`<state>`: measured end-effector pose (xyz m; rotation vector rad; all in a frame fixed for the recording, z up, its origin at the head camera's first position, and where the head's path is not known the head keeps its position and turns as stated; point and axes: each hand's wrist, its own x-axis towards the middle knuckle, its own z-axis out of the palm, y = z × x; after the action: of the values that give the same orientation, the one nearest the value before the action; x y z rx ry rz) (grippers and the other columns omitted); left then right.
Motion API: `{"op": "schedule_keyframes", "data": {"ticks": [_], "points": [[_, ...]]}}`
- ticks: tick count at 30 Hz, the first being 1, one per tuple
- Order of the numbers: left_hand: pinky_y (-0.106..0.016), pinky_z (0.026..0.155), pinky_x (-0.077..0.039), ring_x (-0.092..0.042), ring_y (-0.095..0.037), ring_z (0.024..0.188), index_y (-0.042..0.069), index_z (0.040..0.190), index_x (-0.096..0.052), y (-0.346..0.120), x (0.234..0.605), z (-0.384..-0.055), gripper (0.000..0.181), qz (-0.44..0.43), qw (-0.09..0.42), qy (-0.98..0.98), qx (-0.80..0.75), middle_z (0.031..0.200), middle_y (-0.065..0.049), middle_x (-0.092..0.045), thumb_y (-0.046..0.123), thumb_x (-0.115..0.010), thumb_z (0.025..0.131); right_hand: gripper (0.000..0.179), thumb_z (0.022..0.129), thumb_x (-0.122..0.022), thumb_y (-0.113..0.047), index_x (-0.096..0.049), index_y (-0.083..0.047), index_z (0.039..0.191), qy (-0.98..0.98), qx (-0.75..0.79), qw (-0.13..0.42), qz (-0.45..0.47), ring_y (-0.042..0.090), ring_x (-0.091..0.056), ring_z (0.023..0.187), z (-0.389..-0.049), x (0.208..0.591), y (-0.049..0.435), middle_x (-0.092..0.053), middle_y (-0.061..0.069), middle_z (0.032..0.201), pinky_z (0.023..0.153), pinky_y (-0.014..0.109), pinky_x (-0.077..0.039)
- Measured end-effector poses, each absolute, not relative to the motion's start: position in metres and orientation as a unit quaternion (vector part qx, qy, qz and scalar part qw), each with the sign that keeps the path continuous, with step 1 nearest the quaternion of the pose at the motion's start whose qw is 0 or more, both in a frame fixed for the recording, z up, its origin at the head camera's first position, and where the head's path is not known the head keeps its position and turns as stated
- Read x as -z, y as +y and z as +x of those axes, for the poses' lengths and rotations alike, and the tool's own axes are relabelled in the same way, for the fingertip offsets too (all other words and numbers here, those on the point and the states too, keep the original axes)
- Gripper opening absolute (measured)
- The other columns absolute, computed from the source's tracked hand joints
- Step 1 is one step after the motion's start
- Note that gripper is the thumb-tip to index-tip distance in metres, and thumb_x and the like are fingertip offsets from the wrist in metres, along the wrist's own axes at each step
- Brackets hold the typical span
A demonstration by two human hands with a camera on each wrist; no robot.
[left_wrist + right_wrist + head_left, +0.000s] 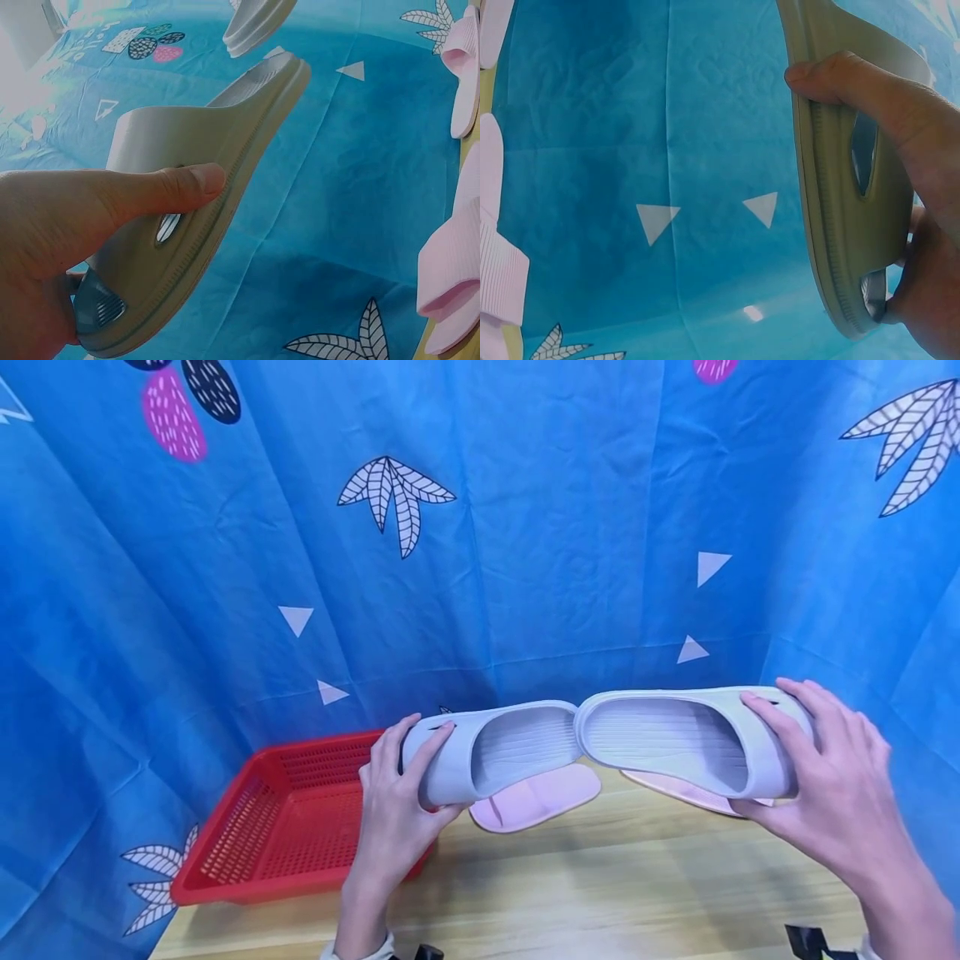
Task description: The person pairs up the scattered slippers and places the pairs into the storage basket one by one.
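Note:
My left hand [401, 797] grips a pale grey slide slipper [450, 764] around its toe end, thumb along the lower side and fingers over the strap. A matching grey slipper [768, 739] is held by my right hand [832, 793] in the same way. Both are raised above the table, tilted with their ribbed footbeds facing me, and their heels overlap in the head view. Up close in the left wrist view, the thumb presses beside a slot in the strap of its slipper [202, 217]. The right wrist view shows the other slipper [840, 195] standing steeply on edge.
Behind the grey pair, a pink slipper [536, 797] lies on the wooden table [600, 893], and another pink slipper [675, 785] is partly hidden. To the left stands a red plastic basket [247, 893]. A blue patterned curtain [555, 568] hangs around the back and sides.

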<state>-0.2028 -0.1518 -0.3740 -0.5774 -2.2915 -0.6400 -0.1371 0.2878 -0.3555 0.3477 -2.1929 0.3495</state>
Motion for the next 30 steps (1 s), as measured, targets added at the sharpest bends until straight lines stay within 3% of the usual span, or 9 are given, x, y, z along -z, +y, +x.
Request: {"op": "schedule_keyframes", "data": {"ticks": [23,26,30], "points": [[-0.051,0.097,-0.04,-0.031,-0.026,0.144,0.042,0.149,-0.051,-0.138,0.376,-0.2,0.108,-0.242,0.329,-0.877,0.252,0.157,-0.005,-0.039,0.03,-0.103,0.056,0.098,0.081,-0.043,-0.088,-0.056,-0.016,0.147,-0.875,-0.142,0.426,0.181,0.051,-0.033,0.141,-0.145,0.359,0.273,-0.042,0.023,0.154,0.108,0.076,-0.019],[-0.051,0.097,-0.04,-0.031,-0.026,0.144,0.041,0.149,-0.051,-0.136,0.376,-0.199,0.108,-0.24,0.327,-0.879,0.249,0.157,-0.006,-0.039,0.029,-0.103,0.056,0.095,0.081,-0.046,-0.084,-0.056,-0.016,0.147,-0.874,-0.141,0.426,0.188,0.05,-0.033,0.141,-0.147,0.361,0.273,-0.042,0.023,0.154,0.11,0.076,-0.018],[-0.051,0.096,-0.04,-0.031,-0.026,0.144,0.041,0.149,-0.052,-0.135,0.376,-0.199,0.107,-0.241,0.329,-0.879,0.246,0.157,-0.006,-0.04,0.03,-0.103,0.056,0.09,0.076,-0.061,-0.071,-0.056,-0.016,0.147,-0.871,-0.14,0.425,0.203,0.049,-0.033,0.141,-0.149,0.362,0.272,-0.043,0.024,0.153,0.113,0.074,-0.015]]}}
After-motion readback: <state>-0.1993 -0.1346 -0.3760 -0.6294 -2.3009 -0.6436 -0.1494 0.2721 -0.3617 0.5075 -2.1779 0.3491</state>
